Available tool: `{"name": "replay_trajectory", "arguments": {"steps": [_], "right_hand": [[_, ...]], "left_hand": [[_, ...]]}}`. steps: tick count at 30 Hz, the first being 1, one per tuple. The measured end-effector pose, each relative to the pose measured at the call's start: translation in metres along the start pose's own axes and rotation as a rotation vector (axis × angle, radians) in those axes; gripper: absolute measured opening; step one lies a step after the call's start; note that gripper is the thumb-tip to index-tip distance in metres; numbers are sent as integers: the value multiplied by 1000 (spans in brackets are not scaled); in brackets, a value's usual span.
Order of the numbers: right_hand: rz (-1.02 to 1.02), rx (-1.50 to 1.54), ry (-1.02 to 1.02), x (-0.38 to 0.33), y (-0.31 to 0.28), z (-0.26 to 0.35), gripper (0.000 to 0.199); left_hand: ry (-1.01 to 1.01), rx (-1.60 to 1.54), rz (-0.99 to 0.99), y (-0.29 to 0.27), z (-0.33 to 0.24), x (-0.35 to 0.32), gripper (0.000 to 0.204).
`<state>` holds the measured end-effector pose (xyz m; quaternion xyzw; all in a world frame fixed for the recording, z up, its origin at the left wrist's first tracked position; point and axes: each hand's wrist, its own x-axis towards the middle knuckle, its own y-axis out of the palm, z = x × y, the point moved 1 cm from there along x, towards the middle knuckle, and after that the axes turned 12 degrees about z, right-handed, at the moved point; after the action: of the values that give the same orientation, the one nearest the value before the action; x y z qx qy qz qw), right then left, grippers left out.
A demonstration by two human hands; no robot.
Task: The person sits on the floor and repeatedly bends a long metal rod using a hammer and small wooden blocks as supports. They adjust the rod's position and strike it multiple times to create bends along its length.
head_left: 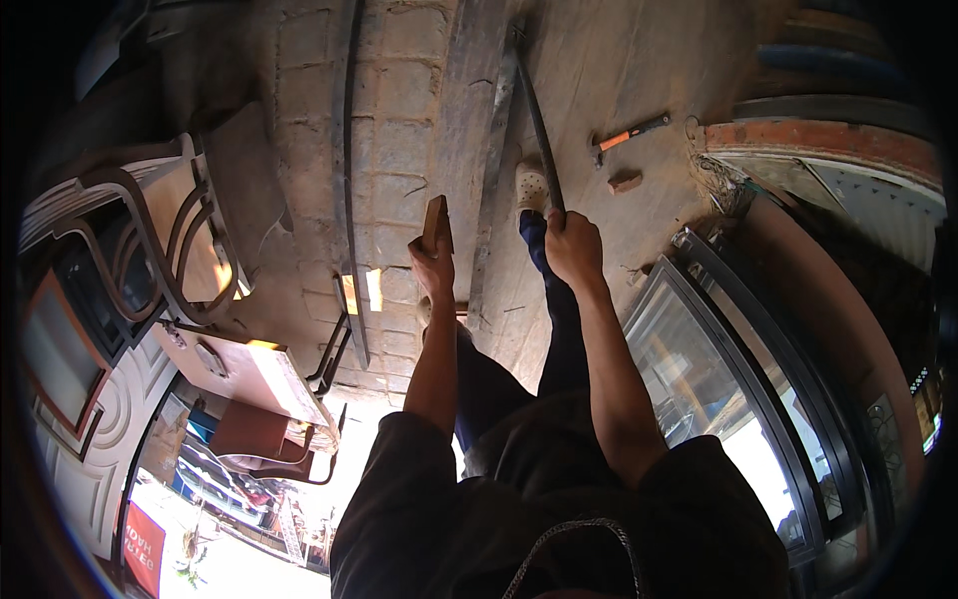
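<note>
Your left grip (432, 268): closed on wooden block (437, 224). Your right grip (575, 248): wrapped around dark bar (540, 130), seemingly metal; keep it clear of your shoe (531, 188).

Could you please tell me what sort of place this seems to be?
Probably a workshop or a storage area for building parts: a hammer lies on the floor, dark-framed glass panels stand at the right, and a white moulded panel, perhaps a door, is at the left.

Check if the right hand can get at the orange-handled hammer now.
Probably not: the right hand grips a long dark bar. The hammer lies uncovered on the floor, so a freed hand might.
</note>
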<state>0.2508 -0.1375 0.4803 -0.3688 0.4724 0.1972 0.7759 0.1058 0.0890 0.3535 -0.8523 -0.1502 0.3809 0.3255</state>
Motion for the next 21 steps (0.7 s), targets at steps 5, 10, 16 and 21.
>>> {"name": "replay_trajectory", "arguments": {"steps": [5,10,16,21], "right_hand": [[-65,39,7,-4,24,2,43],[-177,214,-1,-1,86,13,37],[-249,160,149,36,219,-53,31],[-114,194,198,43,230,-42,30]], "left_hand": [[118,75,-50,14,20,52,46],[121,94,44,26,31,111,49],[281,106,114,83,31,225,43],[289,148,107,139,79,316,37]]}}
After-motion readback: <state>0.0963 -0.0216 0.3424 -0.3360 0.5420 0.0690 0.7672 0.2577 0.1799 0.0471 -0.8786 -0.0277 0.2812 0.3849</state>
